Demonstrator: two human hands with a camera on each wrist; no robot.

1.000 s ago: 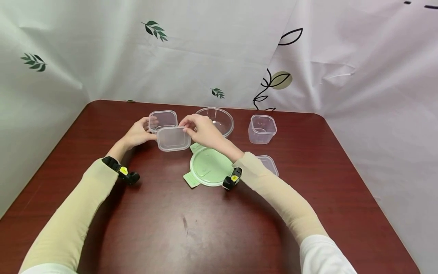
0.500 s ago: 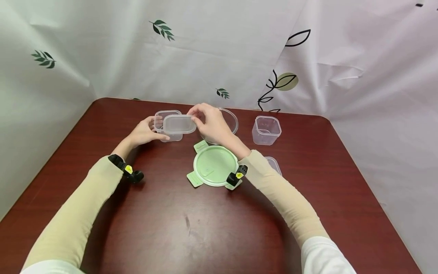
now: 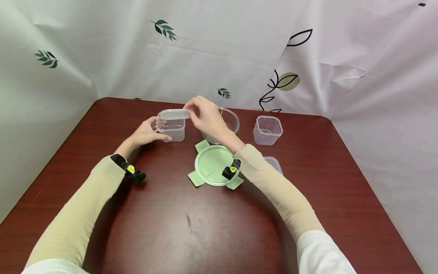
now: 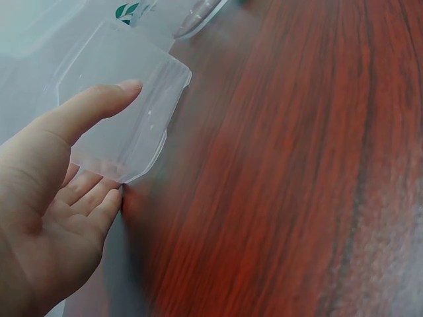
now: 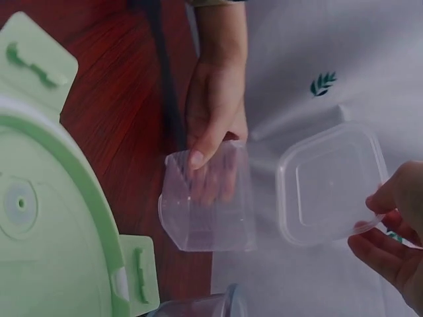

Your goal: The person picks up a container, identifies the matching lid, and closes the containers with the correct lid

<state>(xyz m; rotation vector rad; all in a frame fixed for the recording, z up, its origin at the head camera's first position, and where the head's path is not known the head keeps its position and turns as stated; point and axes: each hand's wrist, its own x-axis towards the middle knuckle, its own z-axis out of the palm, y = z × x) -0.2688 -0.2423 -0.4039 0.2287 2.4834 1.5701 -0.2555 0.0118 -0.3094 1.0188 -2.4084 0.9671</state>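
Observation:
A clear square plastic container [image 3: 175, 134] stands at the back left of the table. My left hand [image 3: 145, 133] holds it at its left side, thumb along the near wall and fingers behind, showing through the plastic in the right wrist view. Above its open top is a translucent square lid [image 3: 172, 114], pinched at its right edge by the thumb and fingers of my right hand [image 3: 207, 118]. The lid [image 5: 330, 185] is tilted and apart from the container [image 5: 211, 211] in the right wrist view.
Right of the container stands a round clear bowl [image 3: 232, 121], partly behind my right hand. A green round lid [image 3: 213, 163] with flaps lies nearer. Another square container [image 3: 268, 131] stands to the right, and a clear lid [image 3: 273, 163] lies partly under the right forearm.
My right hand has raised the square lid from in front of the container to over its top, tilting it flatter to the view. My left hand stays at the container.

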